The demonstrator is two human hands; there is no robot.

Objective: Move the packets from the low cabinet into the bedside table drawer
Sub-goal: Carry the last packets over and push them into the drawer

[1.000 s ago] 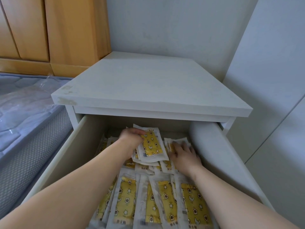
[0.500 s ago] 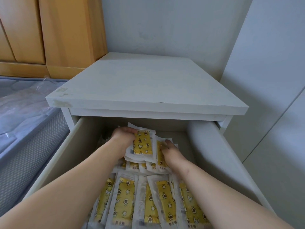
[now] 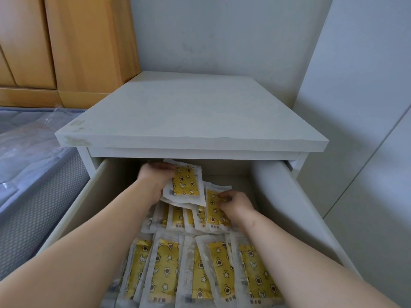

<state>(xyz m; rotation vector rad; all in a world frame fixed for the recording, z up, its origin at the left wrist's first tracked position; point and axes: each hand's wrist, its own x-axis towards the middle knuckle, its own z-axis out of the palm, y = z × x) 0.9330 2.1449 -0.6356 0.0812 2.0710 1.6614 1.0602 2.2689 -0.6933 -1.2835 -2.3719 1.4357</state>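
Note:
The white bedside table's drawer (image 3: 287,203) stands pulled out below me. Several clear packets with yellow star-patterned inserts (image 3: 213,270) lie in rows along its floor. My left hand (image 3: 155,178) grips a small stack of packets (image 3: 185,183) near the drawer's back, tilted up over the others. My right hand (image 3: 235,203) pinches the top edge of a packet (image 3: 212,210) lying in the back row, just right of that stack. The far end of the drawer is hidden under the tabletop.
The table's flat white top (image 3: 191,112) overhangs the drawer. A mattress in plastic wrap (image 3: 29,147) runs along the left. A wooden wardrobe (image 3: 66,45) stands behind it. White panels (image 3: 360,121) close in the right side.
My left hand has carried its stack further back in the drawer. My right hand went from lying flat on the packets to pinching one packet's edge.

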